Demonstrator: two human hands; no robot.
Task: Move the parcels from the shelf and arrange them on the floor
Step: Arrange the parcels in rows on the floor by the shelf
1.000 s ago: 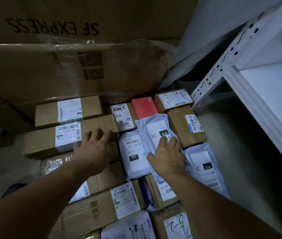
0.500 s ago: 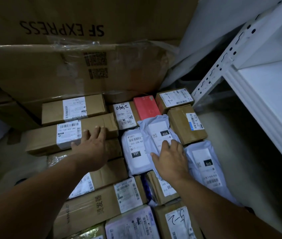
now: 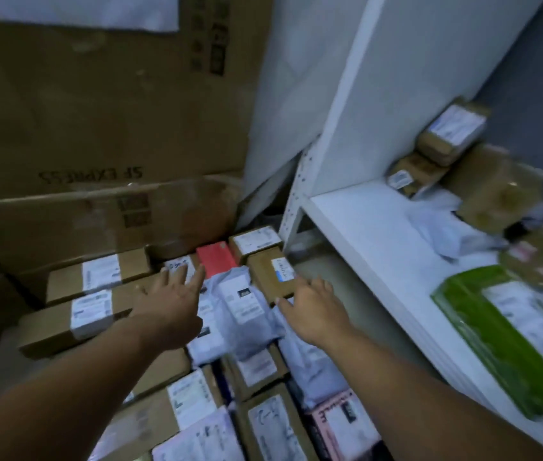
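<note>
Several parcels lie packed in rows on the floor: brown boxes point(image 3: 97, 277), a red box point(image 3: 216, 261) and grey mailer bags point(image 3: 241, 304). My left hand point(image 3: 172, 302) hovers over the boxes and bags with fingers spread, holding nothing. My right hand point(image 3: 313, 307) is lifted above the bags beside a brown box point(image 3: 271, 274), fingers loose and empty. On the white shelf point(image 3: 363, 234) to the right lie a green parcel point(image 3: 509, 334), a grey bag point(image 3: 446, 231) and stacked brown parcels point(image 3: 446, 134).
Large SF Express cartons point(image 3: 97, 111) stand against the back behind the floor rows. The shelf's perforated white upright point(image 3: 296, 191) rises next to the rear parcels. A strip of bare floor point(image 3: 346, 294) runs under the shelf edge.
Both hands have lifted off the parcels and now hang open above them. The view has swung up and right, bringing the shelf's parcels into sight.
</note>
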